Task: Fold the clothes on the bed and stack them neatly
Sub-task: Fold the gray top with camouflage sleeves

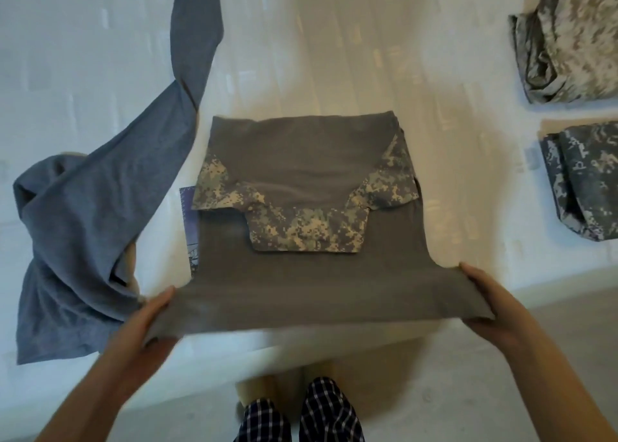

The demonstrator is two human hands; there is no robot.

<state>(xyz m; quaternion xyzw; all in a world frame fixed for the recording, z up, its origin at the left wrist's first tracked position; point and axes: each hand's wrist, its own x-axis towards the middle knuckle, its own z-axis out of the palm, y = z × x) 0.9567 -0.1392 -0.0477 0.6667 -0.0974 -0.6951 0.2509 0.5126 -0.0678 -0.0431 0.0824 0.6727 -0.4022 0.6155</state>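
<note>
Nearest the camera, the left hand (152, 311) and right hand (483, 291) each have fingers clenched on a near corner of the grey shirt (301, 274), lifted taut over the near edge of the bed (334, 57). Its camouflage sleeves (301, 231) are already folded inward. For a clean fold, both corners should probably travel level to the far hem, edges aligned.

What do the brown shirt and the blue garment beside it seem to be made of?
Brown shirt: soft matte knit, likely cotton jersey; it sags between both hands. Its camouflage sleeves look like stiffer, crisp-edged printed fabric. Blue garment: heathered matte knit that drapes in loose folds.
</note>
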